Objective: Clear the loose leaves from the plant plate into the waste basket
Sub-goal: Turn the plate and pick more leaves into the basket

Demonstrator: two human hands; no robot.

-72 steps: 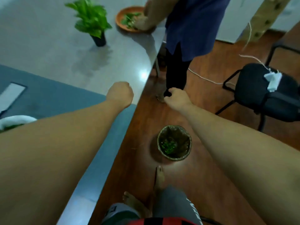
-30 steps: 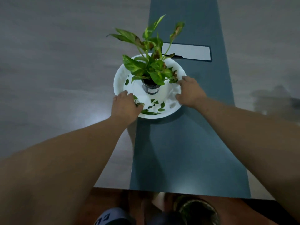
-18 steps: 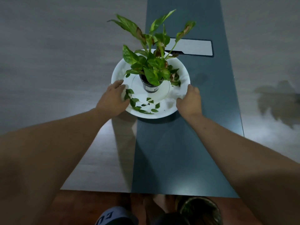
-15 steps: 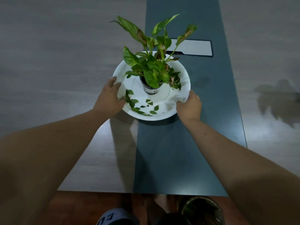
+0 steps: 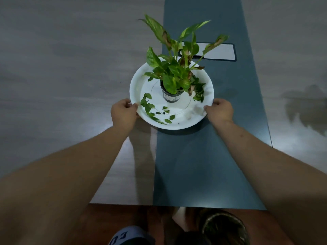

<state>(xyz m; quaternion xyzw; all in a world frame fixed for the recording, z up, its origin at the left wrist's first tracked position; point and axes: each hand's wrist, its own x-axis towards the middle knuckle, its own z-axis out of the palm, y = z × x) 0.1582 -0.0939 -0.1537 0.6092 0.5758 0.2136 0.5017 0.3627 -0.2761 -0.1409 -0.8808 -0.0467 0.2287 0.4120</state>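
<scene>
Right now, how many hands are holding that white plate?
2. The left hand grips the white plate at its near-left rim, and the right hand grips its near-right rim. No other hand shows.

One round white plate [image 5: 136, 89] is sitting on the table, bearing one potted green plant [image 5: 174, 75]. One woven waste basket [image 5: 224, 228] and two bare hands are showing.

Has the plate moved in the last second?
No. The plate still straddles the left edge of the dark strip, just on the near side of the grey panel.
</scene>
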